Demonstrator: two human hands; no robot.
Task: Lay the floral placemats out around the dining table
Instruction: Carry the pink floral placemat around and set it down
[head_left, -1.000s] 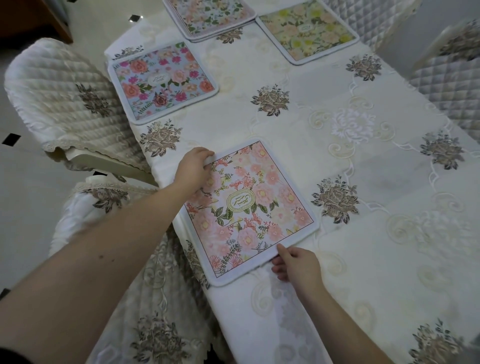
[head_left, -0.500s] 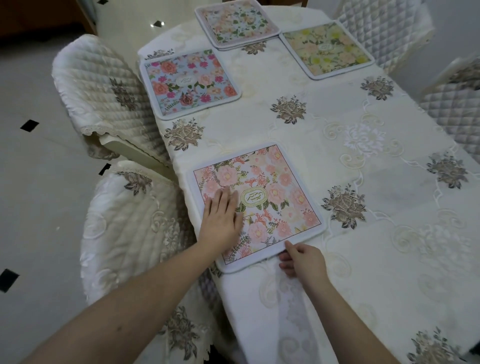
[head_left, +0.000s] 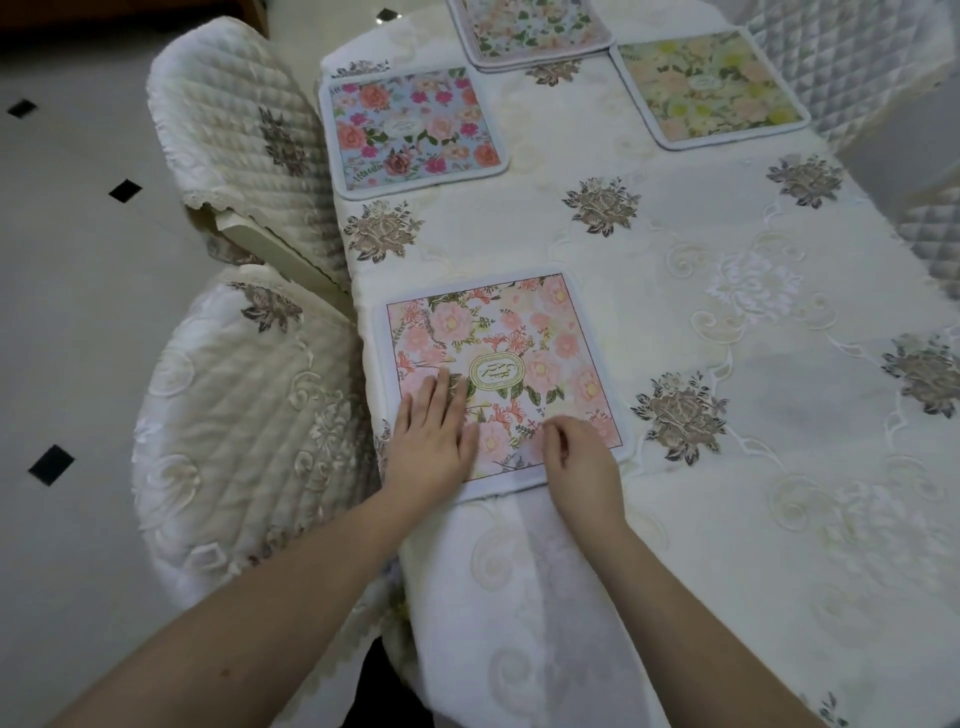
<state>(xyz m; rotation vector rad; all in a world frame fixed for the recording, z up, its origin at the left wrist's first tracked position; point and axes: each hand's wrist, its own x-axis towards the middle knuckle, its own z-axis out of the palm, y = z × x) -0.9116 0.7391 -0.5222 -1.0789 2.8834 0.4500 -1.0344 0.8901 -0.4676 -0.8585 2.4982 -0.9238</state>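
Head camera, and we're looking down at the pink placemat lying flat at the centre of the frame, near the table's left edge. Our left hand rests on its lower left part, fingers straight and close together, palm down. Our right hand sits on the lower right corner, fingers loosely curled; we can't tell if they pinch the edge or only rest there. Both hands touch this mat, so it needs no reaching: any nudge goes up-frame, away from us.

Up-frame, the blue placemat lies at the upper left, the yellow placemat at the upper right, and another mat at top centre looks stacked on one more. We judge those spares lie well beyond both hands. The tablecloth at the right shows no mats. Chairs crowd the left side.
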